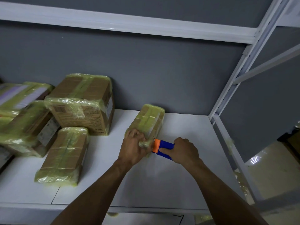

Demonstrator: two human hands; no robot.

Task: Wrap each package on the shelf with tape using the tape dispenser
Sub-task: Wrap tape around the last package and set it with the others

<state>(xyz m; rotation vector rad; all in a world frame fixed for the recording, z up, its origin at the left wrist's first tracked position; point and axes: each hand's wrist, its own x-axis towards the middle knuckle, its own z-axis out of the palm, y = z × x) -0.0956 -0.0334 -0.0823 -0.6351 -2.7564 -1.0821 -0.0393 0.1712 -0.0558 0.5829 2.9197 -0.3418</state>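
Centrally on the shelf (178,184) lies the small package (149,120), its far end near the back wall (162,70). The left hand (133,148) curls its fingers over the package's near end, and the right hand (185,151) clamps the tape dispenser (164,147) just right of it. Tape could wrinkle if the package slides under the pull; bare shelf lies to its right, wrapped packages (65,153) to its left.
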